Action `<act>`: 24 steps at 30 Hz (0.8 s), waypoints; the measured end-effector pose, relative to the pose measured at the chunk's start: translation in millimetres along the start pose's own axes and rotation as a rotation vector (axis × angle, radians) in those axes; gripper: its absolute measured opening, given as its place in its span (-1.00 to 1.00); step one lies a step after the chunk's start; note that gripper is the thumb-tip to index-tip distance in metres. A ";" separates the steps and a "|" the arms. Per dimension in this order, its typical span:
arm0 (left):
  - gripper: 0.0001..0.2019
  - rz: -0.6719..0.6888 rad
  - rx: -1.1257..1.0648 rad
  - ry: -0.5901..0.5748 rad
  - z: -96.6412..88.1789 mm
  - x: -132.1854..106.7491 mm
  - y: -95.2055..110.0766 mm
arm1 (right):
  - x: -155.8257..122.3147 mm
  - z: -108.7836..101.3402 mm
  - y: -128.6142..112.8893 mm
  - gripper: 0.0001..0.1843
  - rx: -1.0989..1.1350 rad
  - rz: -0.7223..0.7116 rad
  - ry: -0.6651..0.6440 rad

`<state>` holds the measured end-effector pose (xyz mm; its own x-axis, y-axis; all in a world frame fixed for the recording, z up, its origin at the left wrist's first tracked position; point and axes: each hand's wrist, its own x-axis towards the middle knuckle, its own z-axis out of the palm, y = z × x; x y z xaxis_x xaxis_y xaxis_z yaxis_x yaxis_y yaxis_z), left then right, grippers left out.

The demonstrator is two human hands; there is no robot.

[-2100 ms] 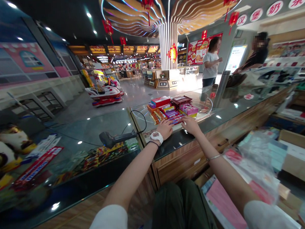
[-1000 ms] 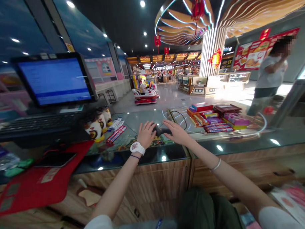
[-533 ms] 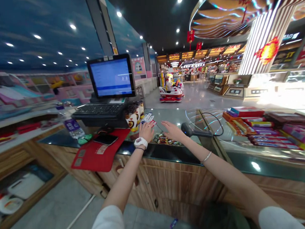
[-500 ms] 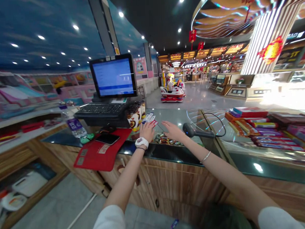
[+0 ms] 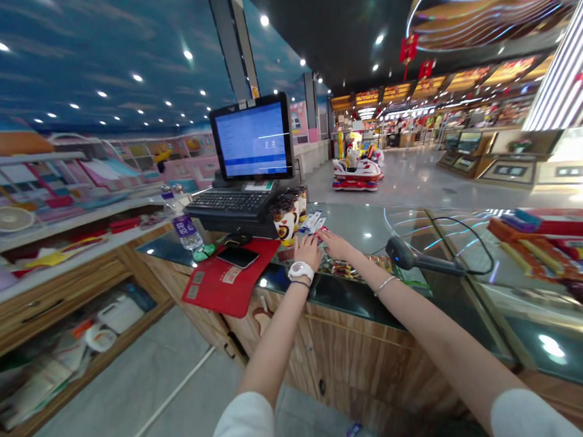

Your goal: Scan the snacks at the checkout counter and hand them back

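Both my hands are over the glass counter top, close together. My left hand (image 5: 308,251), with a white watch on its wrist, lies palm down with its fingers stretched forward. My right hand (image 5: 338,246), a thin bangle on its wrist, reaches in from the right with its fingers extended. A small red packet (image 5: 323,229) sits at the fingertips between the hands; whether either hand grips it I cannot tell. White-and-blue packets (image 5: 312,221) lie just beyond. Patterned cups (image 5: 285,224) stand left of them.
A monitor (image 5: 253,140) and black keyboard (image 5: 228,201) stand at left. A phone (image 5: 238,257) rests on a red mat (image 5: 227,287), beside a water bottle (image 5: 187,230). To the right are a handheld scanner (image 5: 417,257) with a cable and boxes of packaged sweets (image 5: 545,244).
My right hand has moved in toward my left hand and now reaches the red packet. The view has turned left, so the counter things appear further right.
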<state>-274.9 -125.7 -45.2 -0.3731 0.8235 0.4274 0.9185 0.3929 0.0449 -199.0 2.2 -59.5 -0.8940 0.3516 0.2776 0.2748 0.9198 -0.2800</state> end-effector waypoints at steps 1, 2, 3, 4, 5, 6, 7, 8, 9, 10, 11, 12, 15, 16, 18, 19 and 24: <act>-0.56 0.000 0.001 -0.013 0.2 -0.4 0.2 | 0.2 0.2 -1.0 -0.24 -0.001 0.011 -0.024; -0.57 0.004 0.000 -0.023 0.4 -0.6 0.3 | -0.2 0.1 -1.9 -0.26 -0.003 0.020 -0.044; -0.59 0.008 -0.004 -0.031 0.6 -0.7 0.4 | -1.0 -0.4 -2.9 -0.28 -0.008 0.028 -0.061; -0.61 0.012 -0.007 -0.036 0.6 -0.6 0.4 | -2.1 -1.3 -3.9 -0.30 -0.019 0.033 -0.072; -0.62 0.014 -0.010 -0.040 0.4 -0.3 0.3 | -3.4 -2.3 -5.0 -0.32 -0.035 0.035 -0.078; -0.64 0.014 -0.010 -0.043 0.1 -0.1 0.2 | -4.8 -3.6 -6.1 -0.35 -0.056 0.031 -0.076; -0.65 0.015 -0.008 -0.045 -0.5 0.2 0.1 | -6.4 -5.1 -7.4 -0.38 -0.079 0.024 -0.070; -0.66 0.018 -0.003 -0.043 -1.1 0.3 0.0 | -7.9 -6.6 -8.6 -0.42 -0.101 0.014 -0.059; -0.67 0.023 0.001 -0.039 -1.7 0.4 -0.1 | -9.5 -8.2 -9.8 -0.47 -0.122 0.005 -0.046; -0.68 0.028 0.005 -0.033 -2.4 0.4 -0.1 | -11.0 -9.8 -11.0 -0.51 -0.141 0.000 -0.033; -0.69 0.034 0.007 -0.028 -2.9 0.4 -0.1 | -12.5 -11.3 -12.0 -0.54 -0.158 -0.002 -0.022; -0.69 0.038 0.005 -0.024 -3.3 0.3 0.0 | -13.9 -12.7 -13.0 -0.57 -0.176 0.000 -0.012; -0.70 0.037 -0.007 -0.022 -4.1 0.4 0.2 | -17.9 -16.4 -15.3 -0.64 -0.240 0.002 0.027; -0.70 0.041 -0.013 -0.019 -4.3 0.5 0.1 | -19.4 -17.7 -15.9 -0.66 -0.262 -0.003 0.044; -0.69 0.057 -0.033 0.000 -5.0 1.1 -0.3 | -23.2 -21.3 -16.5 -0.70 -0.300 -0.017 0.082; -0.69 0.069 -0.047 0.014 -5.5 1.5 -0.7 | -25.6 -23.8 -16.5 -0.71 -0.315 -0.025 0.106; -0.67 0.195 -0.141 0.113 -7.3 3.4 -2.5 | -44.1 -44.6 -10.4 -0.79 -0.371 -0.079 0.238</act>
<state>-277.4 -126.9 -37.2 -0.1779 0.8238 0.5383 0.9837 0.1642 0.0739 -146.6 -15.0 -27.9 -0.8233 0.2681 0.5004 0.3560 0.9304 0.0872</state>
